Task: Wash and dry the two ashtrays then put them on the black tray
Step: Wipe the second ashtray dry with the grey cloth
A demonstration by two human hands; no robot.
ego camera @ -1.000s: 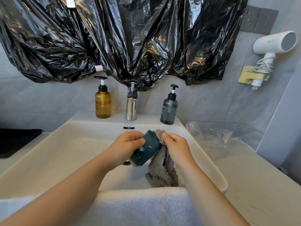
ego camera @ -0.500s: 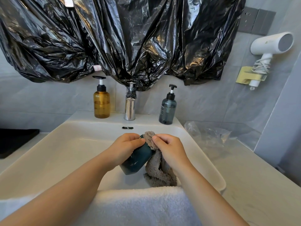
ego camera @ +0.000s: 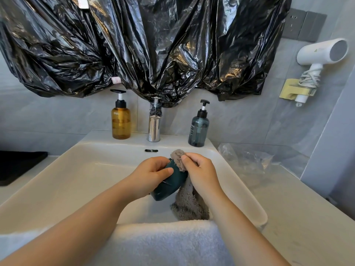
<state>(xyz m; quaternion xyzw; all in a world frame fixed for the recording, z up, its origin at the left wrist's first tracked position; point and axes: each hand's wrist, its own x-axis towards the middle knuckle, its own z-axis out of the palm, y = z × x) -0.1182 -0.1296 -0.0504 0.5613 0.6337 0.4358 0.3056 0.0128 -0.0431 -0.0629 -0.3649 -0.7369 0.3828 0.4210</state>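
Observation:
My left hand (ego camera: pixel 151 174) grips a dark teal ashtray (ego camera: pixel 170 184), tilted on its side above the white sink (ego camera: pixel 80 169). My right hand (ego camera: pixel 199 169) pinches a grey fluffy cloth (ego camera: pixel 187 202) against the ashtray's upper rim. The rest of the cloth hangs down into the basin. A black tray (ego camera: pixel 17 166) lies on the counter at the far left, only partly in view. I see just one ashtray.
A white towel (ego camera: pixel 163 242) drapes over the sink's front edge. Behind the basin stand an amber pump bottle (ego camera: pixel 121 120), a chrome tap (ego camera: pixel 154 127) and a blue pump bottle (ego camera: pixel 198 129). Crumpled clear plastic (ego camera: pixel 247 158) lies on the right counter. A hair dryer (ego camera: pixel 318 54) hangs on the wall.
The ashtray has turned in my left hand and its lower end has swung down. My right hand has shifted the cloth along the rim, toward the left.

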